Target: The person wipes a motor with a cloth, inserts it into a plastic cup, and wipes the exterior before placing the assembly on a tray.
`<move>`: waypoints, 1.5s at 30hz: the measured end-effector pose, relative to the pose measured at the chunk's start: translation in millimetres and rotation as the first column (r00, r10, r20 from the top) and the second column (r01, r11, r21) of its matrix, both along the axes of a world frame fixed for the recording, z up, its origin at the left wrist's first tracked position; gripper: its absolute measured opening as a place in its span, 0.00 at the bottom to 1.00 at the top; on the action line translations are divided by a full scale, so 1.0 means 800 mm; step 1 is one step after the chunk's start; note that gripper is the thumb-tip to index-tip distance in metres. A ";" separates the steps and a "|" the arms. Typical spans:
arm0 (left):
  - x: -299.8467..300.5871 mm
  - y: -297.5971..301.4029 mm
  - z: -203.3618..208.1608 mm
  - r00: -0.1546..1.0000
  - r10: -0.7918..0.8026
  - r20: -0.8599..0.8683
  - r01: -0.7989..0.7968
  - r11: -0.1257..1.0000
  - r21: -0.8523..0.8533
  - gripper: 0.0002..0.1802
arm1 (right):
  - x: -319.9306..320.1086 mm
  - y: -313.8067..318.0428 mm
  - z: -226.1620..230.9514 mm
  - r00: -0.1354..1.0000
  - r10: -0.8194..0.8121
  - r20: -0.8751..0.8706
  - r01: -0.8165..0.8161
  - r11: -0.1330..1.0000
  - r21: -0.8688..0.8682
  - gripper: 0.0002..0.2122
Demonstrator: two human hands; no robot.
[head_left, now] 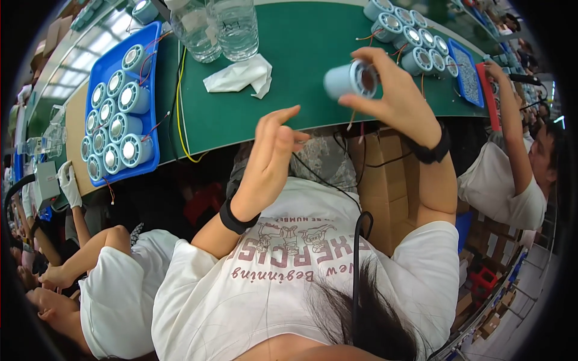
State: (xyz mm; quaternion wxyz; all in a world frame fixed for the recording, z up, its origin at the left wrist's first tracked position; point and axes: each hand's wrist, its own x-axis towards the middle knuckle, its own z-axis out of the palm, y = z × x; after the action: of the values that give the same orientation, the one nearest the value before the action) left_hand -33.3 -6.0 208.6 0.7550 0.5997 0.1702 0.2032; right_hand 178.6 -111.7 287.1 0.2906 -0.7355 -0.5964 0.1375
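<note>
My right hand (402, 99) holds a light-blue cylindrical motor (338, 83) above the green table mat, thumb below it and fingers over its top. One round end of the motor is turned toward my palm, and a short wire hangs beneath it. My left hand (269, 157) is raised by the table's near edge, its fingers stretched out and nothing in it. Between that hand and the back of the table lies a crumpled white tissue (241, 78). Similar motors (404, 37) stand grouped at the back right, with thin wires coming off them.
On the left a blue tray (154, 129) carries several more motors, beside a yellow cord (179, 99). Clear plastic bottles (236, 33) stand at the back. Far right are a blue tray of small parts (466, 73), a red strip (489, 99) and a co-worker's hand (497, 71).
</note>
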 end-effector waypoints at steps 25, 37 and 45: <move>-0.014 0.081 -0.033 0.930 0.368 -0.010 -0.341 0.871 0.355 0.15 | 0.046 0.189 0.081 0.763 -0.207 0.612 0.106 0.974 0.198 0.19; -0.013 0.098 -0.038 0.963 0.268 0.024 -0.265 0.931 0.250 0.11 | 0.145 0.502 0.021 0.638 0.513 0.574 -0.587 0.806 -0.067 0.22; -0.036 0.105 -0.045 0.948 0.319 0.019 -0.305 0.886 0.349 0.09 | 0.105 0.587 -0.062 0.583 0.543 0.604 -0.588 0.796 -0.147 0.29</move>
State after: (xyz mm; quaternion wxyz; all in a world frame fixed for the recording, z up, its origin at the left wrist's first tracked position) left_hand -62.0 78.1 172.5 0.5912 0.6921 0.2404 0.3371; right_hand 262.5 357.6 237.4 0.0446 -0.4995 -0.8639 -0.0467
